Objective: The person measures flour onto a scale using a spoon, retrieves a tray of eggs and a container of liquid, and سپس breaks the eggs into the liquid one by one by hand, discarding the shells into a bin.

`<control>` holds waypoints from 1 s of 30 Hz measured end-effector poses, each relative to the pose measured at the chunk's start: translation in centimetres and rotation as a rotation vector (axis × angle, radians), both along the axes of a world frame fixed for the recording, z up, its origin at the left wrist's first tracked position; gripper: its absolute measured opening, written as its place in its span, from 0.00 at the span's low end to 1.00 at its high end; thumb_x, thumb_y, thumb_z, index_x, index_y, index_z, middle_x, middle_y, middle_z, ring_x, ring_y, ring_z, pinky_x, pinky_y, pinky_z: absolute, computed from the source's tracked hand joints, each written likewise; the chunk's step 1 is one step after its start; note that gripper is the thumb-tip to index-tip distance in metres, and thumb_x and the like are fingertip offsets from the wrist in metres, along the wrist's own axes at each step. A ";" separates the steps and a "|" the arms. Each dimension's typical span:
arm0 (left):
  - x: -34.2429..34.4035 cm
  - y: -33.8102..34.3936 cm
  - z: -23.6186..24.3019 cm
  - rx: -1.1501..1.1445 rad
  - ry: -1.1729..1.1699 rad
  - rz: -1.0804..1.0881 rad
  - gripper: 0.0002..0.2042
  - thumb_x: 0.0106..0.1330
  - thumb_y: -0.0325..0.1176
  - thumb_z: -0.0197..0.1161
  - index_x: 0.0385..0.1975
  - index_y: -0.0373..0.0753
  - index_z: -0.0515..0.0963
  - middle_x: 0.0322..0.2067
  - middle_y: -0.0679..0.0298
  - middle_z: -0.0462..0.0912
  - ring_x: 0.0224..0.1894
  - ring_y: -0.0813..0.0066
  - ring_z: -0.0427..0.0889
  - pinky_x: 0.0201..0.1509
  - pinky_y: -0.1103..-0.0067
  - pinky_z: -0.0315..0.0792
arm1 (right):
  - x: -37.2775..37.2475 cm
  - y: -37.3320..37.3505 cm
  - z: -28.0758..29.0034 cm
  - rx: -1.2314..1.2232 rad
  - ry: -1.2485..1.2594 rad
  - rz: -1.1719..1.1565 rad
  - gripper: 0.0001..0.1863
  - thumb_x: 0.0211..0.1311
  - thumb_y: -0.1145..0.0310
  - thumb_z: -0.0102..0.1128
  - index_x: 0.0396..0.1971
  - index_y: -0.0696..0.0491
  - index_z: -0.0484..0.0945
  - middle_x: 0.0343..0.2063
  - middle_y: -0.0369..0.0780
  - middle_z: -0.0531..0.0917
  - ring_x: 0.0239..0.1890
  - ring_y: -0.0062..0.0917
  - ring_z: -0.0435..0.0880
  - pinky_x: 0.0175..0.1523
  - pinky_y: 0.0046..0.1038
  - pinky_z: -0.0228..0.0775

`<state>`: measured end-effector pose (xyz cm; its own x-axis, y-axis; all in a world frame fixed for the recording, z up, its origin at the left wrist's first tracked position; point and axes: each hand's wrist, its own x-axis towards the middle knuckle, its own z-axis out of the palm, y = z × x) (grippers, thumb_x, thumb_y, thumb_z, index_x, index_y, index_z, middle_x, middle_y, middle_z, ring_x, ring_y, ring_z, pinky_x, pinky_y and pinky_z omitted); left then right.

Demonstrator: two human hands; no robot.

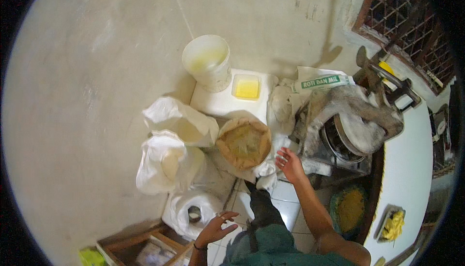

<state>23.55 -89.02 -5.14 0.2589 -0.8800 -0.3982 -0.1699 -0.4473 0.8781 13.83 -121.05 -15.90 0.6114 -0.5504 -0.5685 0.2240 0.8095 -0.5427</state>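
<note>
The brown paper sack (243,143) stands open on the floor, its rolled rim showing tan powder inside; it serves as the landmark here. The right hand (289,163) hovers just to the right of the sack's rim, fingers spread and holding nothing. The left hand (216,227) hangs well below the sack, palm up, fingers loosely spread and empty, just beside a white plastic bag (190,212) with a small cup-like thing in it.

Left of the sack sit two more white bags (169,142), one above the other, both bulging and crumpled. Above the sack lies a white flat box (227,100); on it stand a white bucket (207,61) with a yellowish smear inside and a small square tub (246,87) of yellow stuff. To the upper right of the sack, a pale sack with a green label band (323,82) leans against a flour-dusted metal machine (346,130). Right of that runs a white worktop (411,159), carrying a small tray of yellow pieces (392,225) near its lower end. Below right of the sack, on the floor, sits a round bowl of yellow crumbs (349,209).
</note>
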 end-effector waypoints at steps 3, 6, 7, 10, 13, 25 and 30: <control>3.7 -0.3 -5.8 0.006 0.414 0.599 0.18 0.62 0.34 0.53 0.50 0.36 0.66 0.46 0.64 0.71 0.44 0.72 0.72 0.48 0.77 0.66 | 8.6 -7.9 -10.7 0.190 -0.102 -0.211 0.16 0.58 0.59 0.51 0.41 0.54 0.66 0.36 0.40 0.71 0.39 0.28 0.72 0.44 0.32 0.68; 3.6 3.7 -13.1 0.122 0.513 1.178 0.16 0.63 0.35 0.52 0.49 0.36 0.67 0.42 0.62 0.74 0.42 0.73 0.74 0.46 0.78 0.67 | 17.6 -14.2 -18.1 0.351 -0.062 -0.292 0.20 0.55 0.60 0.54 0.43 0.55 0.63 0.36 0.43 0.68 0.40 0.31 0.72 0.45 0.32 0.70; 3.6 4.3 -14.1 0.251 0.500 1.235 0.16 0.63 0.35 0.52 0.49 0.36 0.67 0.42 0.62 0.74 0.42 0.73 0.74 0.46 0.78 0.67 | 20.5 -15.8 -19.7 0.374 -0.023 -0.317 0.23 0.54 0.60 0.55 0.45 0.56 0.61 0.37 0.45 0.67 0.40 0.33 0.72 0.45 0.33 0.71; 4.1 3.4 -16.2 0.537 0.514 1.232 0.16 0.63 0.35 0.51 0.49 0.36 0.67 0.42 0.62 0.74 0.42 0.73 0.74 0.46 0.78 0.67 | 28.4 -19.0 -24.8 0.421 0.140 -0.365 0.30 0.52 0.61 0.57 0.51 0.58 0.55 0.42 0.48 0.63 0.40 0.38 0.71 0.46 0.36 0.71; 5.2 1.0 -18.8 0.676 0.537 1.207 0.16 0.63 0.35 0.51 0.49 0.36 0.67 0.42 0.62 0.74 0.42 0.72 0.74 0.46 0.78 0.67 | 33.9 -20.9 -31.0 0.427 0.153 -0.323 0.39 0.51 0.61 0.58 0.58 0.55 0.45 0.50 0.50 0.54 0.43 0.42 0.69 0.45 0.38 0.72; 10.9 -4.2 -26.4 0.828 0.581 1.096 0.16 0.63 0.35 0.51 0.48 0.35 0.67 0.42 0.61 0.75 0.43 0.72 0.74 0.47 0.78 0.67 | 45.0 -25.5 -43.7 0.252 0.396 -0.526 0.30 0.52 0.68 0.57 0.53 0.52 0.53 0.47 0.49 0.63 0.40 0.42 0.73 0.41 0.41 0.74; 11.5 -4.6 -26.5 0.845 0.589 1.066 0.16 0.64 0.36 0.51 0.48 0.35 0.67 0.42 0.61 0.75 0.43 0.71 0.74 0.47 0.77 0.67 | 44.9 -24.7 -40.5 0.183 0.366 -0.540 0.24 0.50 0.84 0.46 0.50 0.59 0.58 0.45 0.47 0.68 0.42 0.45 0.74 0.42 0.46 0.75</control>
